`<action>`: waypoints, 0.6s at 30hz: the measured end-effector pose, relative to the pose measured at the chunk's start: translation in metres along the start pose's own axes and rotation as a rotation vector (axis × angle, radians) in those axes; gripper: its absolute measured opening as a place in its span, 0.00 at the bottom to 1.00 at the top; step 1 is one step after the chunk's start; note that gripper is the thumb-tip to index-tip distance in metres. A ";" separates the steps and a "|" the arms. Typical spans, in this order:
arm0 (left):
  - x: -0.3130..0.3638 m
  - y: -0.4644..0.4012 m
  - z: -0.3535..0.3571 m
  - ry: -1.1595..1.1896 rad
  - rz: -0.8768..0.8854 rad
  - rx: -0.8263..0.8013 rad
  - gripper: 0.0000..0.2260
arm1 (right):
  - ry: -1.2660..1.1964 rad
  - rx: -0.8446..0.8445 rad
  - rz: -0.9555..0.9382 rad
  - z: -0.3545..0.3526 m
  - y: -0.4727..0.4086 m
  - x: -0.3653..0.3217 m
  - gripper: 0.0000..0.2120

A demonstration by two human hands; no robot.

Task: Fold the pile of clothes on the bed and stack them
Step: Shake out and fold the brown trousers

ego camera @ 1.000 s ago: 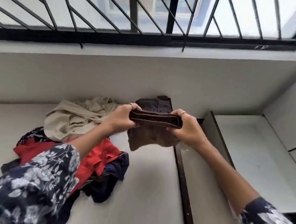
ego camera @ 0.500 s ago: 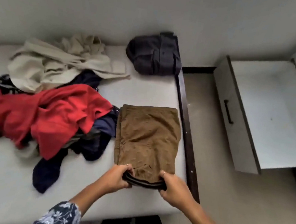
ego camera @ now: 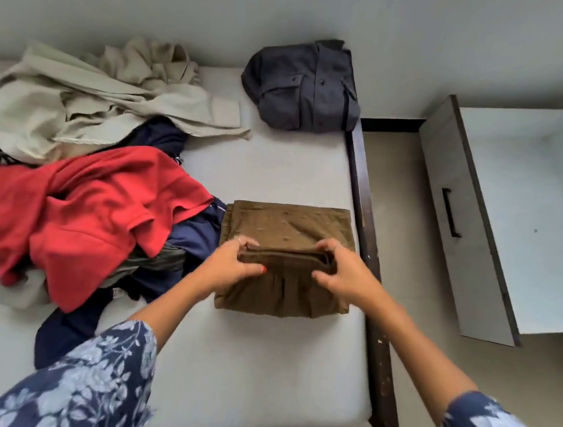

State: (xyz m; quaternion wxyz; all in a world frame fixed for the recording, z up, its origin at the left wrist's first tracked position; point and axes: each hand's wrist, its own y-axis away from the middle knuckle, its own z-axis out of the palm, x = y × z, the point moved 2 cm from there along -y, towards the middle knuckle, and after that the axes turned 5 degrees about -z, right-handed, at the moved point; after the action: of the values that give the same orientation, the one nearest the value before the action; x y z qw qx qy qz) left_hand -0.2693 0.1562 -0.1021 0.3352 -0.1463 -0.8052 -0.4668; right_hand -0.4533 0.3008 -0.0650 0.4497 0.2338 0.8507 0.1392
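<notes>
Both arms reach forward over the near right part of the bed [ego camera: 241, 364], forearms bare below floral sleeves [ego camera: 91, 391]. The left hand [ego camera: 234, 262] and the right hand [ego camera: 343, 271] each grip one end of the folded edge of the brown garment [ego camera: 289, 224], fingers curled over the top of the fold and thumbs underneath on the near side. The garment lies flat on the bed, just beside the dark bed frame [ego camera: 369, 256] on its right. To its left, touching it, sits the unfolded pile: a red garment [ego camera: 77, 207] over navy clothes [ego camera: 195, 236], with a beige garment [ego camera: 94, 102] farther back. A folded dark grey shirt [ego camera: 302, 84] rests at the far right corner.
</notes>
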 end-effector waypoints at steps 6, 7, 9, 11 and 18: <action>-0.003 -0.100 -0.007 0.134 -0.089 0.147 0.24 | -0.070 0.129 0.056 0.001 -0.105 0.029 0.22; -0.005 -0.107 -0.006 0.146 -0.089 0.154 0.27 | -0.079 0.149 0.070 0.005 -0.115 0.036 0.22; -0.015 -0.111 0.001 0.145 -0.059 0.197 0.31 | -0.111 0.205 0.100 0.016 -0.128 0.052 0.23; -0.028 -0.095 0.011 0.034 0.001 0.315 0.27 | -0.172 0.293 0.141 0.024 -0.121 0.062 0.24; -0.089 -0.002 0.050 -0.053 -0.289 0.691 0.15 | -0.056 0.382 0.438 0.054 -0.034 0.086 0.35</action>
State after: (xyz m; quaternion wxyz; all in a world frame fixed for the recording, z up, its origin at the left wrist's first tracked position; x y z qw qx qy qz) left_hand -0.2254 0.2047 -0.1812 0.2745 0.0785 -0.9359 -0.2063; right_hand -0.4594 0.3176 -0.1704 0.3798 0.4961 0.7782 0.0638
